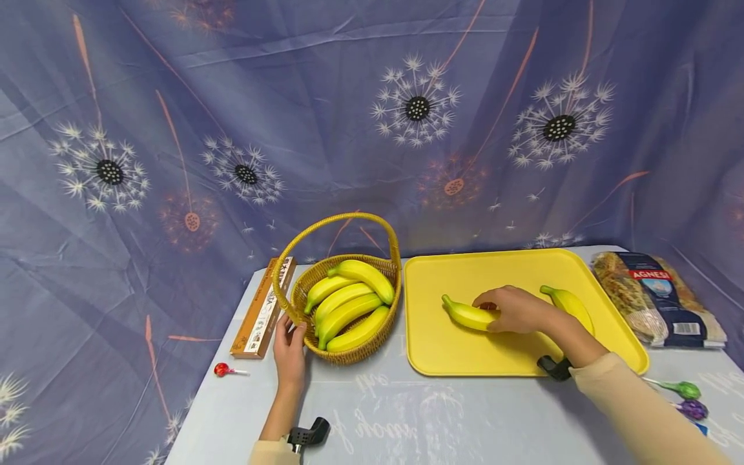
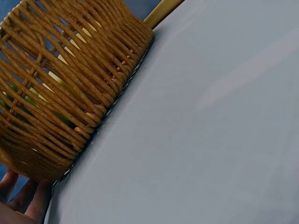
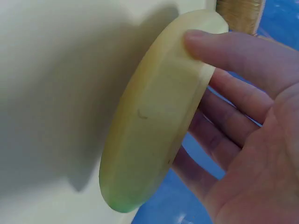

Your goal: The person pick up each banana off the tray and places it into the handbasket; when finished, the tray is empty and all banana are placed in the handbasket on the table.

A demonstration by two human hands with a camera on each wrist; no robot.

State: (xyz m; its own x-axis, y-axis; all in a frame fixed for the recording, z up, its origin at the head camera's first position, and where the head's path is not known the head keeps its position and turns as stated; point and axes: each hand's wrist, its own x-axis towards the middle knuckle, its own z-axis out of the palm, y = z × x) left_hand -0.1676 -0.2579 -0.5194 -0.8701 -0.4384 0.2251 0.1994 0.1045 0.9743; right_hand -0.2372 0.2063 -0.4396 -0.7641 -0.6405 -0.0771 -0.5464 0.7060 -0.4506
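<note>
In the head view, a wicker basket (image 1: 356, 354) with a tall arched handle holds several yellow bananas (image 1: 347, 316). My left hand (image 1: 289, 354) grips the basket's near-left side at the foot of the handle; in the left wrist view its fingers (image 2: 39, 200) touch the woven wall. On the yellow tray (image 1: 442, 355), my right hand (image 1: 517, 311) holds a banana (image 1: 465, 315) by its right end, stem to the left. The right wrist view has the thumb on one side of this banana (image 3: 149, 112) and fingers behind it. Another banana (image 1: 572, 307) lies at the tray's right, partly behind the forearm.
Left of the basket lies a long brown-and-white box (image 1: 263, 310), with a red lollipop (image 1: 222, 369) in front. A pasta bag (image 1: 659, 297) lies right of the tray. Green (image 1: 686, 389) and purple lollipops (image 1: 693, 409) sit near the right sleeve. A curtain (image 1: 325, 129) hangs behind the table.
</note>
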